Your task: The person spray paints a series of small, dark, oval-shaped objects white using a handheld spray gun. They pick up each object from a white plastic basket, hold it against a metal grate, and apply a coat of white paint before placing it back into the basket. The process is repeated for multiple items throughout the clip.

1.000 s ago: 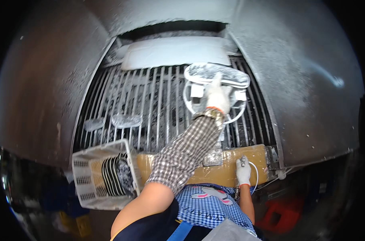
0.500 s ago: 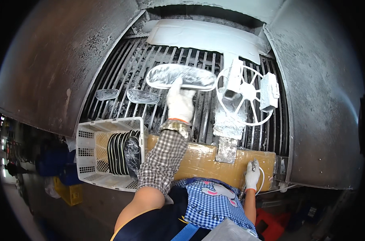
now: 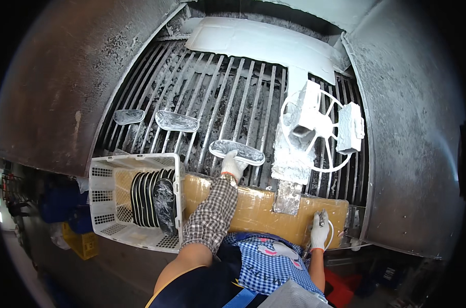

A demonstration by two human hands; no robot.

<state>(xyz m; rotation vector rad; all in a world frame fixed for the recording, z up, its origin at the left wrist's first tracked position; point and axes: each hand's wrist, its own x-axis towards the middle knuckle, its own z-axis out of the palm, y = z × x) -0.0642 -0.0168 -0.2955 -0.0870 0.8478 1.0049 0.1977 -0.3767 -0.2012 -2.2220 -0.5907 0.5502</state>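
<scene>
My left hand (image 3: 233,165), in a white glove and checked sleeve, grips the near edge of an elongated oval piece (image 3: 240,152) with a white rim and crinkled clear film over its middle. Its far side lies low over the slatted grate; I cannot tell whether it touches the slats. Two similar film-covered pieces, an oval one (image 3: 177,121) and a smaller one (image 3: 129,117), lie on the grate further left. My gloved right hand (image 3: 319,229) closes around a small metal-tipped tool (image 3: 322,218) with a white hose (image 3: 331,230), above the brown padded ledge.
A white plastic basket (image 3: 100,218) at the left holds several dark pieces (image 3: 150,197) on edge. A white-coated spoked wheel (image 3: 339,165) with two box-shaped blocks stands right of the grate (image 3: 212,108). Brown ledge (image 3: 253,205) runs along the front; metal walls rise both sides.
My left hand has come back toward me, bringing the oval piece down from higher over the grate. My right hand stays around the tool at the front ledge.
</scene>
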